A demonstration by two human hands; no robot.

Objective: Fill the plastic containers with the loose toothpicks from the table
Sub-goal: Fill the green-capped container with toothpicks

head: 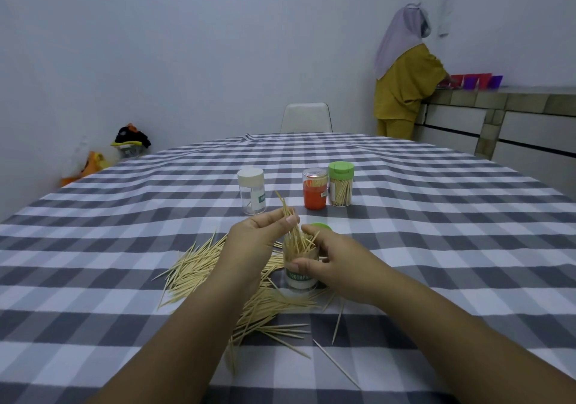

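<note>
A clear plastic container [300, 277] with a green-lettered label stands open in the middle of the checked table, partly full of toothpicks. My right hand [338, 263] grips its side. My left hand [254, 241] pinches a small bunch of toothpicks [288, 216] whose lower ends reach into the container's mouth. Loose toothpicks [199, 263] lie spread on the cloth to the left and in front [274, 313]. A green lid [321, 226] lies just behind the container.
Three more containers stand farther back: a cream-lidded near-empty one [252, 190], an orange one [314, 189] and a green-lidded full one [341, 184]. A white chair [306, 118] is at the far edge. A person [402, 73] stands at a counter, back right.
</note>
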